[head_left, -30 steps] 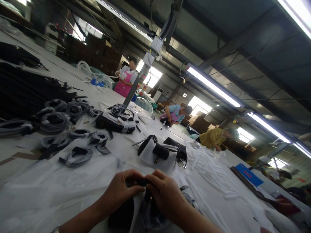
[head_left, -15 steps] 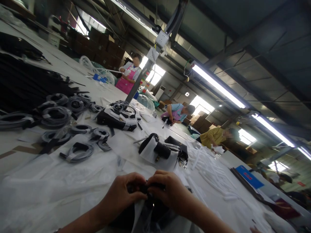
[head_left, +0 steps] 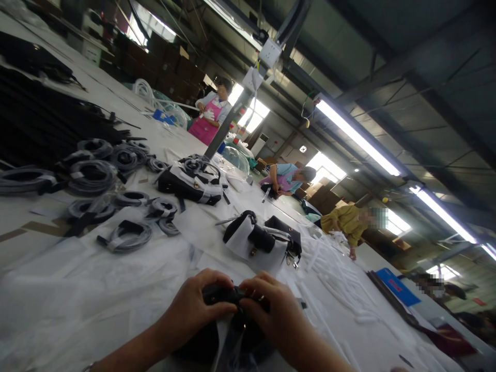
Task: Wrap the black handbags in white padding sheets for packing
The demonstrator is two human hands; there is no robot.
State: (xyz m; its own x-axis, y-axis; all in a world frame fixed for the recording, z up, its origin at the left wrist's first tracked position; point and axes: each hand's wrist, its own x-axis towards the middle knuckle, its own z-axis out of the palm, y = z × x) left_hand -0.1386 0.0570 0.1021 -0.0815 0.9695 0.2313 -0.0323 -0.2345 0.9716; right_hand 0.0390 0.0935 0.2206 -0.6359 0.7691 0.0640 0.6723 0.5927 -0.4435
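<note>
My left hand [head_left: 196,305] and my right hand [head_left: 277,307] meet at the lower middle of the view, fingertips almost touching. Between them they pinch a black strap [head_left: 217,294], which looks like a bag handle. Below lies a black bag [head_left: 197,343], partly hidden by my wrists, with white wrapping [head_left: 222,336] down its front. A small shiny spot shows on the bag under my right fingers. Just beyond my hands stands another black bag [head_left: 261,237] with white paper around it and metal clasps hanging at its side.
Coiled, wrapped straps [head_left: 129,237] lie to the left, near a pile of long black pieces [head_left: 46,113]. A wrapped black bag [head_left: 189,186] sits farther back. White tubes [head_left: 329,279] and a blue flat box [head_left: 397,287] are at right. Several co-workers stand beyond the table.
My right fingers have shifted slightly along the black strap, and its loop by my left hand shows more. The view has tilted a little. A co-worker in yellow has lowered an arm.
</note>
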